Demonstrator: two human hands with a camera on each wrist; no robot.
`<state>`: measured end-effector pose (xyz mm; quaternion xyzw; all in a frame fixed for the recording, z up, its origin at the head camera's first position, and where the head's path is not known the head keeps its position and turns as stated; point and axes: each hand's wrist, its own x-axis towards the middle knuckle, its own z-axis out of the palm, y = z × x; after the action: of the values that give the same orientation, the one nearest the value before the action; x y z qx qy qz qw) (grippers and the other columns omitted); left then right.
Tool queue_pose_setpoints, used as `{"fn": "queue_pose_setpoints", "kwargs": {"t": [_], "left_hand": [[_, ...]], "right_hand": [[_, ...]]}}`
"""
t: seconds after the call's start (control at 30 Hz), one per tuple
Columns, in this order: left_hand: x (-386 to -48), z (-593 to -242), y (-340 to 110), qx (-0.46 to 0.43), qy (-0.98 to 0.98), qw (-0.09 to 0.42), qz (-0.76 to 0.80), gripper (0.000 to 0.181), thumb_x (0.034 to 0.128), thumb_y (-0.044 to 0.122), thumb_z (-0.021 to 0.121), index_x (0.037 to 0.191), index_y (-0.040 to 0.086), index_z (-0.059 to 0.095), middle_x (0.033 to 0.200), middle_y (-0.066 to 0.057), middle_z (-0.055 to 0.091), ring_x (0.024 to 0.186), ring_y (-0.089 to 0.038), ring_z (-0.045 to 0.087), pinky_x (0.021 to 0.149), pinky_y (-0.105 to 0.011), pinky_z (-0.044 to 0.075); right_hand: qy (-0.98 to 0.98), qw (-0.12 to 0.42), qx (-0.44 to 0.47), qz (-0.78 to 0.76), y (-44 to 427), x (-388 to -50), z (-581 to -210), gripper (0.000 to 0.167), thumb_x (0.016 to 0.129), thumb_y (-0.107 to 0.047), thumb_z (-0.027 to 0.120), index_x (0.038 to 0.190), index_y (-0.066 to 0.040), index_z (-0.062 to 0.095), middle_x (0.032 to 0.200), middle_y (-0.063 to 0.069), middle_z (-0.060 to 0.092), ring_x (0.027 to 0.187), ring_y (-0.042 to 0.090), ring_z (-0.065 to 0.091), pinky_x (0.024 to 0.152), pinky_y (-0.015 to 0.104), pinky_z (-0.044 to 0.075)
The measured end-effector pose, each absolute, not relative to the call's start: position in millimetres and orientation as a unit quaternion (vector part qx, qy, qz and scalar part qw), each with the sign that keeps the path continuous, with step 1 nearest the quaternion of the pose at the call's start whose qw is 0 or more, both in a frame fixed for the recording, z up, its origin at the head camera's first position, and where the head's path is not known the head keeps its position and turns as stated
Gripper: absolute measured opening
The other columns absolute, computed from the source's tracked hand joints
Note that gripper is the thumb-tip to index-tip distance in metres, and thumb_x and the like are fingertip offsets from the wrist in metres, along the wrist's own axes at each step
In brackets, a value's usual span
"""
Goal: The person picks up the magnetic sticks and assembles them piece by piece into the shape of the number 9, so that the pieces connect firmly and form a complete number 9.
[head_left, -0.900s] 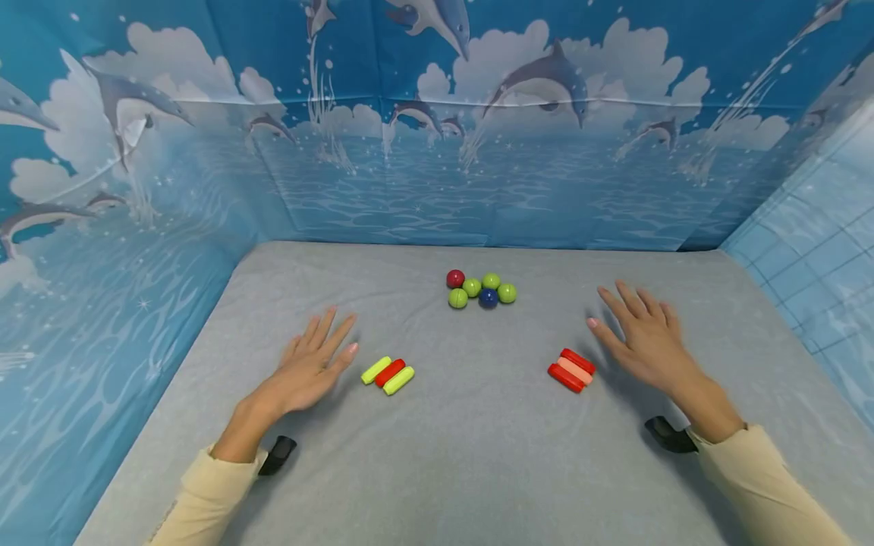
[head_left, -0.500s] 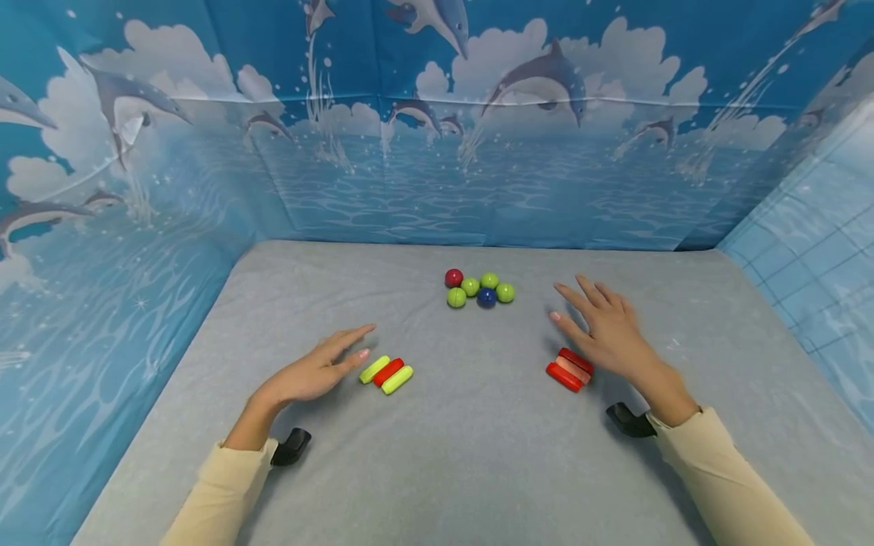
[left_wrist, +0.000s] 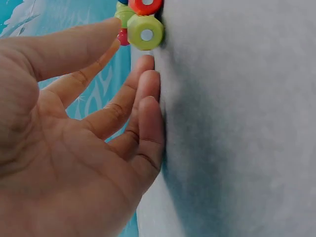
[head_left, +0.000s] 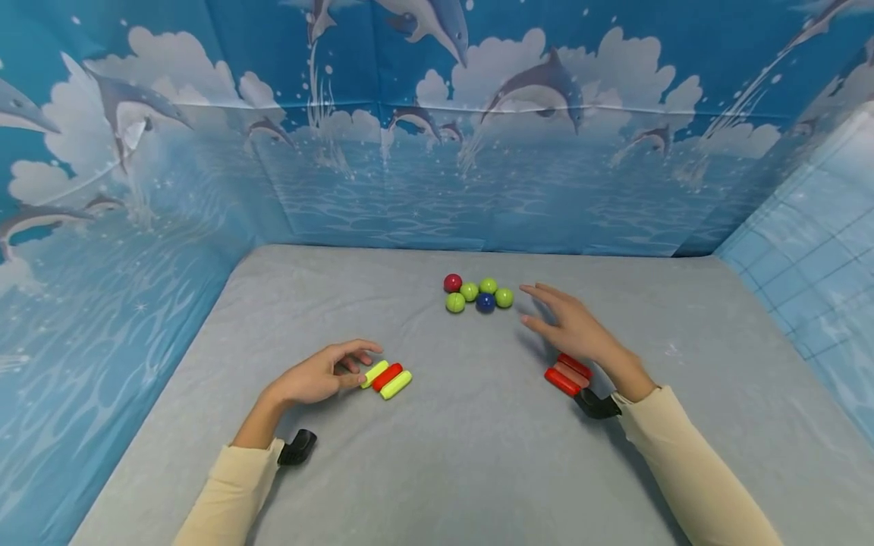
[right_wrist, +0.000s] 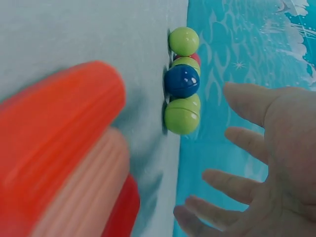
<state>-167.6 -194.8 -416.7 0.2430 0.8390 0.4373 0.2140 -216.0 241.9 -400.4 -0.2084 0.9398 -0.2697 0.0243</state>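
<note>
My left hand (head_left: 315, 377) reaches toward two yellow-green sticks (head_left: 396, 385) with a red stick (head_left: 387, 377) between them. Its fingers bend loosely beside the nearer yellow-green stick; the left wrist view shows a gap between the fingertips and that stick's faceted end (left_wrist: 144, 41). Over the table my right hand (head_left: 576, 327) extends with fingers spread and nothing in them. Just left of its fingertips lies a cluster of small balls: several green balls (head_left: 504, 297), a blue ball (head_left: 485, 302) and a dark red ball (head_left: 452, 283).
Beneath my right wrist lie two red sticks (head_left: 562, 381) with a salmon stick (head_left: 572, 376) between them. The grey cloth table (head_left: 451, 455) meets a blue dolphin-print curtain (head_left: 382, 197) at its back and left. Black camera mounts (head_left: 297, 447) sit under both wrists.
My right hand has moved left, to near the balls, passing above the red sticks. My left hand has lowered and moved right to the yellow-green stick, its fingers bending more.
</note>
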Motion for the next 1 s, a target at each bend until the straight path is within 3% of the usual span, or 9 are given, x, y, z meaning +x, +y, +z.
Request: {"fn": "queue_pose_setpoints", "kwargs": {"t": [0.23, 0.43, 1.0], "left_hand": [[-169, -419, -198, 0.246, 0.831, 0.222, 0.446, 0.038, 0.0986, 0.008, 0.062, 0.136, 0.006, 0.056, 0.116, -0.015, 0.058, 0.099, -0.023, 0.055, 0.083, -0.031, 0.048], [-170, -420, -198, 0.24, 0.836, 0.224, 0.441, 0.035, 0.0982, 0.009, 0.063, 0.133, 0.007, 0.059, 0.111, -0.012, 0.058, 0.096, -0.022, 0.054, 0.081, -0.027, 0.047], [-171, -423, -199, 0.235, 0.844, 0.229, 0.424, 0.034, 0.0969, 0.013, 0.066, 0.13, 0.007, 0.061, 0.103, -0.008, 0.059, 0.091, -0.02, 0.053, 0.08, -0.026, 0.046]], "right_hand": [[0.921, 0.076, -0.196, -0.327, 230, -238, -403, 0.055, 0.103, -0.022, 0.057, 0.154, -0.011, 0.038, 0.157, 0.02, 0.038, 0.139, 0.046, 0.04, 0.108, 0.063, 0.037], [0.903, 0.119, -0.165, -0.379, 228, -251, -407, 0.047, 0.104, -0.013, 0.054, 0.15, -0.011, 0.041, 0.153, 0.019, 0.042, 0.143, 0.042, 0.037, 0.111, 0.06, 0.034], [0.887, 0.19, -0.098, -0.408, 222, -267, -406, 0.04, 0.106, -0.021, 0.05, 0.145, -0.019, 0.042, 0.158, 0.024, 0.031, 0.143, 0.045, 0.034, 0.109, 0.062, 0.036]]}}
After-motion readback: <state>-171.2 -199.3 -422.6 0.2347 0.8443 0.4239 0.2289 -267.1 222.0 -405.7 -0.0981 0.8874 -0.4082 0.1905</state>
